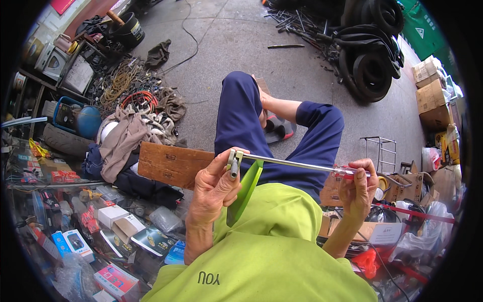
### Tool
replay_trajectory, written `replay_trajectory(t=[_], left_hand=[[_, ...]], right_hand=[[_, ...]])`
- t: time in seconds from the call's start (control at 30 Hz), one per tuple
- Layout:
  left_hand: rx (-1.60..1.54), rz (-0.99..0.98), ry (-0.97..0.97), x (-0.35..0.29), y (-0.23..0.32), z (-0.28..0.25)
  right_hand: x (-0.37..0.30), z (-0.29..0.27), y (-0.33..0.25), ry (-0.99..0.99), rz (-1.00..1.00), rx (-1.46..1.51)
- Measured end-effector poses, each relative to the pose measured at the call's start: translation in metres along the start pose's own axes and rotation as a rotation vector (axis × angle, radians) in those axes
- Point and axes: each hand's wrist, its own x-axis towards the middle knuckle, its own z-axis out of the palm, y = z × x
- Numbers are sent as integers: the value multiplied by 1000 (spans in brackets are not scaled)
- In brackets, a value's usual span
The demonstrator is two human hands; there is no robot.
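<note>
My right hand (358,187) is closed around the clear red handle of a screwdriver (297,164). Its long metal shaft runs leftward across my lap. The far end meets a small pale metal bracket (233,160) with a dark bolt-like piece on it, pinched in the fingers of my left hand (214,186). Below the bracket, beside those fingers, is a flat bright-green strip (245,194); whether it is joined to the bracket I cannot tell. The screwdriver tip is hidden at the bracket.
A wooden board (173,163) lies beyond my left hand. Boxed goods (118,224) crowd the lower left, with cloths (128,141) and coiled cables (121,83) above. Black tyres (372,75) are piled at the far right. Cardboard boxes (431,103) stand along the right edge.
</note>
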Motion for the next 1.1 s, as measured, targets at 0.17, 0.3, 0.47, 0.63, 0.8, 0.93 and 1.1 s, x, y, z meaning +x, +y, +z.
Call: replay_trajectory(t=[0.17, 0.3, 0.47, 0.63, 0.8, 0.93, 1.1], left_hand=[[-117, -108, -32, 3, 0, 0], [-316, -242, -81, 8, -2, -6], [-406, -297, -9, 9, -3, -6], [-515, -240, 12, 10, 2, -24], [-873, -306, -126, 11, -3, -29], [-881, -329, -163, 12, -5, -31], [-415, -243, -16, 11, 1, -21]], right_hand=[[0, 5, -4, 22, -11, 16], [-2, 9, -6, 80, -90, -20], [-11, 21, -16, 288, -178, -169], [-10, 13, -23, 293, -287, -168], [-16, 27, -15, 214, -232, -166], [-17, 34, -12, 179, -220, -146], [-16, 29, -17, 257, -254, -113]])
